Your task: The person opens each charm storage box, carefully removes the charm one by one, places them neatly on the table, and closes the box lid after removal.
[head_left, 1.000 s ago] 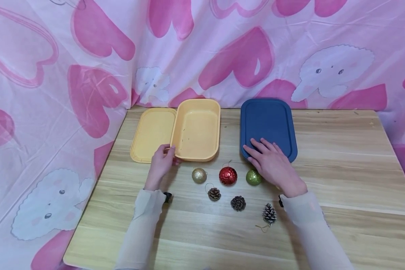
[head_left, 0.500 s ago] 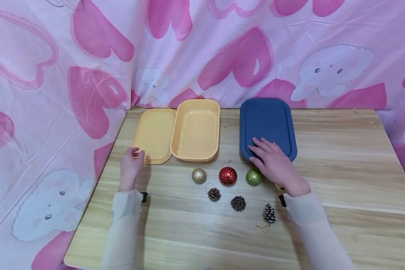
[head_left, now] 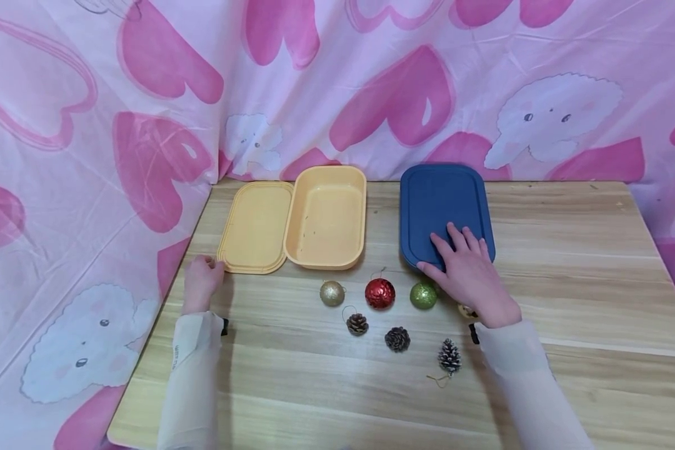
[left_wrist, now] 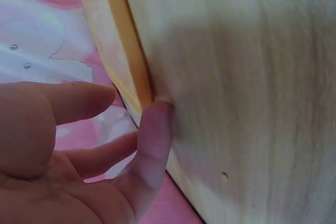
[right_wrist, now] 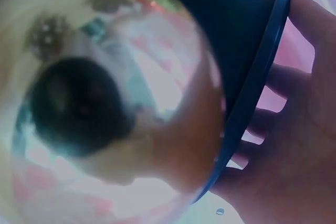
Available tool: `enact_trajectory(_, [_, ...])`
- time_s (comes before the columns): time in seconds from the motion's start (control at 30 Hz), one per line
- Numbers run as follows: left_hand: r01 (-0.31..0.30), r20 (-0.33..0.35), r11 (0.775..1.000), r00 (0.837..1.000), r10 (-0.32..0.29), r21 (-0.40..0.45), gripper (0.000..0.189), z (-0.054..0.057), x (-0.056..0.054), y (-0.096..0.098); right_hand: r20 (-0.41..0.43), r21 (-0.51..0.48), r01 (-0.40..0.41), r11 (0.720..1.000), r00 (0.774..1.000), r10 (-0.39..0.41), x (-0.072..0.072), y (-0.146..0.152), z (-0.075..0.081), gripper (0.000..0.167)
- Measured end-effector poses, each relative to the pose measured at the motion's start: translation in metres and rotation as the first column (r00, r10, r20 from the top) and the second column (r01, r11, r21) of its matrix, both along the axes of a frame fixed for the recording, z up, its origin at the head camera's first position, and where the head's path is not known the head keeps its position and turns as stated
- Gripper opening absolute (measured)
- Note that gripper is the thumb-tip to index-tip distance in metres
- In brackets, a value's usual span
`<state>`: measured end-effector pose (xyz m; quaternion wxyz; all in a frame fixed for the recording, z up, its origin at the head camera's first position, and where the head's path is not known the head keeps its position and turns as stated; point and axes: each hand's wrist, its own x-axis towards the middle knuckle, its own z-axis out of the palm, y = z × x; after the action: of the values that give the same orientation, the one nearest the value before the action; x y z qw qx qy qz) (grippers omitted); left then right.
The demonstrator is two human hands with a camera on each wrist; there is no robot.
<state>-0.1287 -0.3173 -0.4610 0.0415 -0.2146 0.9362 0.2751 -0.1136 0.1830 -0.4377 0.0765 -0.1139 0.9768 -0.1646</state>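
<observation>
My left hand is at the near left corner of a flat yellow lid. In the left wrist view, a fingertip reaches the corner of the lid, with thumb and fingers apart. My right hand rests with spread fingers on the near part of a blue lidded box. The right wrist view shows its fingers over the rim of the blue lid. A shiny, mirror-like ball fills much of that view; in the head view the hand mostly hides this gold ball.
An uncovered yellow box stands beside the yellow lid. Before the boxes lie a gold glitter ball, a red ball, a green ball and pinecones. A pink heart-print cloth hangs behind the table.
My left hand has moved left from the yellow box's near corner to the yellow lid's outer corner. My right hand has shifted slightly right on the blue lid, fingers spreading wider.
</observation>
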Motion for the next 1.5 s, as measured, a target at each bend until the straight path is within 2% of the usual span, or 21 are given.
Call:
enact_trajectory(0.13, [0.015,-0.003,0.999,1.0,-0.015,-0.03,0.035,-0.004,-0.001,-0.003,0.014,0.01,-0.006,1.0,1.0,0.006,-0.001,0.0,0.001,0.073])
enact_trajectory(0.33, [0.001,0.008,1.0,1.0,-0.001,-0.018,0.033,-0.01,-0.005,-0.005,0.021,0.012,-0.004,1.0,1.0,0.004,0.0,0.0,0.0,0.073])
enact_trajectory(0.67, [-0.018,0.018,1.0,1.0,0.018,-0.017,0.029,-0.011,-0.005,-0.006,0.042,0.005,-0.001,1.0,0.999,0.001,0.0,0.001,0.0,0.076])
enact_trajectory(0.77, [-0.055,0.036,0.998,0.998,0.053,0.041,0.03,-0.011,-0.004,-0.008,0.041,0.002,0.001,1.0,0.999,-0.001,0.0,0.001,0.0,0.076])
enact_trajectory(0.83, [-0.112,0.047,0.979,0.993,0.105,0.172,0.03,-0.01,-0.003,-0.01,0.037,0.002,0.004,1.0,0.999,-0.004,0.0,0.001,-0.001,0.076])
enact_trajectory(0.87, [-0.144,0.049,0.956,0.989,0.136,0.254,0.031,-0.01,-0.003,-0.01,0.036,0.002,0.004,1.0,0.999,-0.004,0.0,0.001,-0.001,0.076])
enact_trajectory(0.93, [-0.213,0.062,0.888,0.977,0.206,0.408,0.031,-0.009,-0.002,-0.012,0.033,0.004,0.003,1.0,0.999,-0.003,0.0,0.002,-0.002,0.076])
enact_trajectory(1.0, [-0.275,0.092,0.786,0.958,0.27,0.553,0.028,-0.009,0.0,-0.013,0.034,0.004,0.001,1.0,0.999,-0.001,0.0,0.002,-0.002,0.075])
enact_trajectory(1.03, [-0.298,0.107,0.744,0.95,0.294,0.598,0.025,-0.008,0.001,-0.014,0.035,0.005,-0.001,1.0,0.999,0.0,0.0,0.001,-0.002,0.075])
enact_trajectory(1.13, [-0.364,0.175,0.628,0.923,0.343,0.687,0.015,-0.005,0.003,-0.017,0.036,0.006,-0.005,1.0,0.999,0.005,0.0,0.001,-0.002,0.075])
enact_trajectory(1.17, [-0.382,0.198,0.583,0.914,0.355,0.717,0.011,-0.004,0.003,-0.018,0.035,0.005,-0.006,1.0,0.999,0.006,0.0,0.001,-0.002,0.074])
enact_trajectory(1.23, [-0.396,0.233,0.479,0.902,0.364,0.783,0.004,-0.001,0.004,-0.02,0.03,0.006,-0.007,1.0,1.0,0.007,0.0,0.0,-0.002,0.074])
enact_trajectory(1.3, [-0.39,0.259,0.366,0.897,0.357,0.845,0.004,0.002,0.005,-0.023,0.025,0.007,-0.007,1.0,1.0,0.007,0.0,0.0,-0.002,0.073])
enact_trajectory(1.4, [-0.344,0.268,0.215,0.909,0.318,0.914,0.009,0.005,0.006,-0.026,0.023,0.01,-0.004,1.0,1.0,0.004,0.0,0.0,-0.002,0.073])
enact_trajectory(1.5, [-0.295,0.253,0.106,0.921,0.297,0.949,0.006,0.004,0.006,-0.027,0.027,0.013,-0.002,1.0,1.0,0.002,0.0,0.0,-0.002,0.074])
